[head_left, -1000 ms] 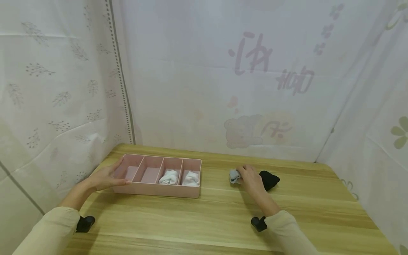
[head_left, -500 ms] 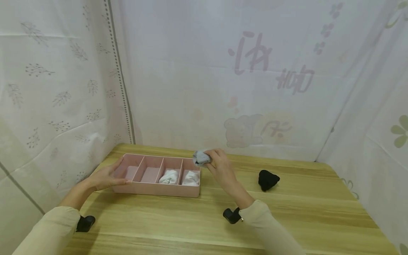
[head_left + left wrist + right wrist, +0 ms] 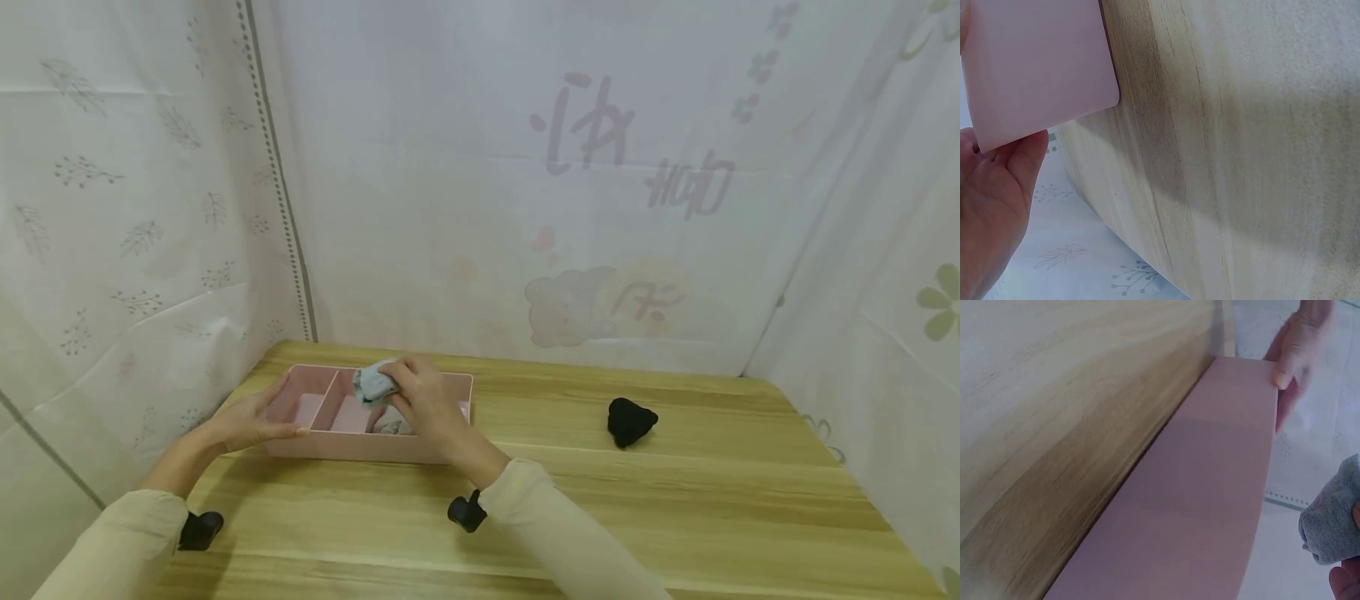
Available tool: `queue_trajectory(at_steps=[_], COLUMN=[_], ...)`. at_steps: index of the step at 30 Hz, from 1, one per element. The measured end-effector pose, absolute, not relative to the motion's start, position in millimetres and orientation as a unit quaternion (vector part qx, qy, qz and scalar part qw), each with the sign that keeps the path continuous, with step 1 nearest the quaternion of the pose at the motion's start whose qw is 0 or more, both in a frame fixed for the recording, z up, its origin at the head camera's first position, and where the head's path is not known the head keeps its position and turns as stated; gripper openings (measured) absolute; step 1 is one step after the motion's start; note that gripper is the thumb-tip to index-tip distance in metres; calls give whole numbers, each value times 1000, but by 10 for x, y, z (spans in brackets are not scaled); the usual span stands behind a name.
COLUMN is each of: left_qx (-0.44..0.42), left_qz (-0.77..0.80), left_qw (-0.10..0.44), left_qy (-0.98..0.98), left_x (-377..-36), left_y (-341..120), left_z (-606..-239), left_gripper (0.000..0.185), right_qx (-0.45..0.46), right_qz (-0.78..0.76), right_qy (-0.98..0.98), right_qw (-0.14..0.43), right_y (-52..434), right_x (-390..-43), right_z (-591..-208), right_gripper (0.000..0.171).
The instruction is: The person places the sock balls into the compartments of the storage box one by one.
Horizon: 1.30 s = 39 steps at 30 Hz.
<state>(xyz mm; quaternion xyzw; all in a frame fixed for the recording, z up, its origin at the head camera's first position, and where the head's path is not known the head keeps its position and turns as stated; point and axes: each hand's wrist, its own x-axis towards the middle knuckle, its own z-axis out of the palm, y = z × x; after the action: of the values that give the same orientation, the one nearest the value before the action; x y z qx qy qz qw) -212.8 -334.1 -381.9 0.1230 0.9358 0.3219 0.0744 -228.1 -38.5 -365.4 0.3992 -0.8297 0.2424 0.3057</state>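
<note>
A pink divided box (image 3: 352,445) lies on the wooden table at the left. My left hand (image 3: 247,419) grips its left end, thumb along the front rim and fingers at the side; in the left wrist view the fingertips bend over the box's edge. Above the second compartment from the left, my right hand (image 3: 429,402) pinches a rolled grey-blue sock (image 3: 375,384). The sock also shows at the right edge of the right wrist view. A white rolled sock (image 3: 392,422) sits in the third compartment, partly covered by my right hand. The rightmost compartment is mostly hidden behind that hand.
A black bundled sock (image 3: 630,422) lies on the table (image 3: 712,492) to the right. Printed white curtains (image 3: 420,208) hang behind the table and along both sides. Small black wrist devices show below both hands.
My right hand has lifted the grey-blue sock from beside the black one and carried it left over the box. The left hand has stayed on the box's end.
</note>
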Motion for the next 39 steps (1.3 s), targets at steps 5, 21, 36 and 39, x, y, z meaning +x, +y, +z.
queue_trajectory(at_steps=[5,21,36,39], left_qx=[118,118,117,115], left_qz=[323,308,319,323], left_qw=[75,72,78,77], left_qy=[936,941,937,936], left_x=[-2134,-2117,-2131,-2128], left_y=[-3350,-3333,-3347,-3350], left_z=[-3806,-3833,-3837,-3843], left_gripper=[108,106,106,107], right_qx=[401,408,422,427], right_qz=[236,197,84,59], right_qy=[-837,-855,-874,-874], right_qw=[288,252,224,223], right_y=[-522,-798,-984,-1017], right_x=[-2292,-2291,-2326,-2326], right_z=[-3656,-3864,-3858,-3866], right_gripper=[30,29,33,32])
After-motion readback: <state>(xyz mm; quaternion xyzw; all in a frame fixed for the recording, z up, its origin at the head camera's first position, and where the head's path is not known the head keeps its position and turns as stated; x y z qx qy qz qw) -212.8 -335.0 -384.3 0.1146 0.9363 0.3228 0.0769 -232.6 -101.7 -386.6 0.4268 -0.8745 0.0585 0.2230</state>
